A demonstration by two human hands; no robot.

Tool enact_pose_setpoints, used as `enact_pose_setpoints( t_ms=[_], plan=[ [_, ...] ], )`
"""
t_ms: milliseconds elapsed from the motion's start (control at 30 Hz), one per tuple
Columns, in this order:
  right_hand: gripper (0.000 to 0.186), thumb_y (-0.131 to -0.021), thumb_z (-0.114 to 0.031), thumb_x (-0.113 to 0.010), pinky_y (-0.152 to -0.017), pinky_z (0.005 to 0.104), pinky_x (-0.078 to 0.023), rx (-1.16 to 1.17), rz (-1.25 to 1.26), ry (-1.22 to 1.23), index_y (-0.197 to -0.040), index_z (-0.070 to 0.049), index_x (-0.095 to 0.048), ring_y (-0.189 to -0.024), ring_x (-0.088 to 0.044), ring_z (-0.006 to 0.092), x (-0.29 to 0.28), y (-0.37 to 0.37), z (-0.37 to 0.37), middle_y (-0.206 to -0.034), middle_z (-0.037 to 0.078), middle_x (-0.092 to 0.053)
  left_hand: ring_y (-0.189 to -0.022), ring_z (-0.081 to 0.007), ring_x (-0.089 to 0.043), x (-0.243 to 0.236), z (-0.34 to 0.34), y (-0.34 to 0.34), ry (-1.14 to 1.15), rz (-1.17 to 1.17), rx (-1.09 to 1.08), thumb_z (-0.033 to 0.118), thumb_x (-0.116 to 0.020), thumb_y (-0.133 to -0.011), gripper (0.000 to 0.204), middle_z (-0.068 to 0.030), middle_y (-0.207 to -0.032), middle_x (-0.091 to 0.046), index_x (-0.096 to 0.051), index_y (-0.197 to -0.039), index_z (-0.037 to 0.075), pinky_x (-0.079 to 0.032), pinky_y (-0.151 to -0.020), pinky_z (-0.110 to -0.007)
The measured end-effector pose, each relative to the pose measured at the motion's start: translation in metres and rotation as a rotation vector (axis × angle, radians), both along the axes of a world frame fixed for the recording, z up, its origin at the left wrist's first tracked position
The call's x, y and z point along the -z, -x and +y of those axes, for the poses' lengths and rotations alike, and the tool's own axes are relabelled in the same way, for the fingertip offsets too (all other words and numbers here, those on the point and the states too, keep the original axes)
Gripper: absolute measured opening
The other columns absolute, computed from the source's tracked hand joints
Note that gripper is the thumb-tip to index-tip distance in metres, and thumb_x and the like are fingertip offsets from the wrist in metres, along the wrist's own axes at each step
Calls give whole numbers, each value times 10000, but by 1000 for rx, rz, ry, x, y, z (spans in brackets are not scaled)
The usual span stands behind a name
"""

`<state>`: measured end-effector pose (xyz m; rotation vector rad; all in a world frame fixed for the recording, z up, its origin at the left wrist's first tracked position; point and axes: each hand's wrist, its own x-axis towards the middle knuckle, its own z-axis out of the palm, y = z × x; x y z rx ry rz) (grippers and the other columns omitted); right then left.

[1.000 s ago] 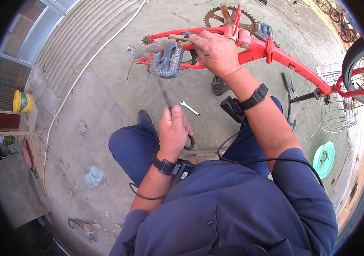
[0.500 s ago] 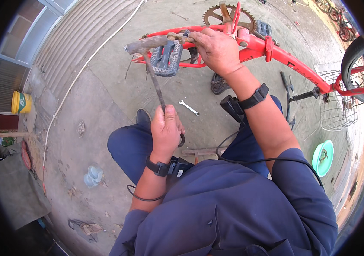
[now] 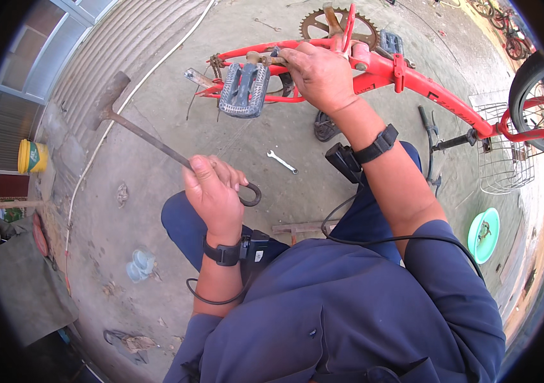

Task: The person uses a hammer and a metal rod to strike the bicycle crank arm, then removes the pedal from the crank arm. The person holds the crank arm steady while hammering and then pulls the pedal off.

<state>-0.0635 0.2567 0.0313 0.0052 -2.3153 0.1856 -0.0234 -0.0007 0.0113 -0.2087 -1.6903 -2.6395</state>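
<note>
My left hand is closed round the handle of a metal hammer, its dark head swung out to the upper left, away from the bike. My right hand grips a short rusty metal tool, probably a wrench, at the axle of a grey pedal. The pedal belongs to a red bicycle frame lying across the upper view, with a brown chainring behind it. A silver spanner lies on the concrete below the pedal.
Handlebars, a wire basket and a wheel are at the right, above a mint basin. A yellow bucket, clear plastic containers and a white hose lie leftward. A wooden piece sits between my knees.
My left hand has moved left and tilted the hammer, carrying its head from beside the pedal out to the upper left. My right hand stays at the pedal axle.
</note>
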Motion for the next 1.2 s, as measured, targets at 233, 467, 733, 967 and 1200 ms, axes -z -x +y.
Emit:
enact_pose_setpoints(
  t_ms=[233, 467, 733, 967, 1200],
  plan=[
    [158, -894, -161, -658, -586, 374, -555, 34, 0, -12, -1026, -215, -727, -755, -706, 233, -3, 1, -1, -898, -9, -683, -489, -88, -408, -3, 12, -9, 339, -182, 415, 347, -411, -1135, 347, 4, -602, -408, -456, -934, 68, -455, -488, -296],
    [158, -890, -178, -669, -578, 374, -553, 48, 3, -35, -1031, -215, -729, -754, -708, 230, -1, 1, -1, -889, -12, -692, -486, -102, -361, -15, 7, 4, 3, -24, 92, 399, -374, -1139, 432, 10, -588, -342, -359, -836, 91, -438, -492, -312],
    [243, -889, -149, -696, -597, 377, -551, 29, 20, 2, -1125, -195, -736, -740, -682, 245, -1, 1, 1, -840, 8, -649, -480, -94, -355, -26, -1, 7, 80, -13, 114, 371, -395, -1138, 375, 15, -602, -351, -401, -895, 86, -446, -488, -309],
    [220, -873, -158, -694, -589, 379, -546, 51, 5, 3, -1088, -189, -726, -747, -691, 240, 3, 2, 4, -851, 8, -658, -476, -95, -362, -7, 20, -12, 369, -250, 497, 373, -414, -1133, 390, 16, -591, -355, -403, -865, 89, -434, -479, -305],
    [216, -858, -148, -697, -580, 359, -543, 47, 63, 0, -1069, -181, -731, -753, -701, 214, 0, 4, 3, -882, -9, -692, -474, -91, -361, 0, -11, -8, 260, -169, 367, 374, -402, -1136, 385, 22, -591, -351, -411, -861, 104, -436, -479, -297]
  ],
)
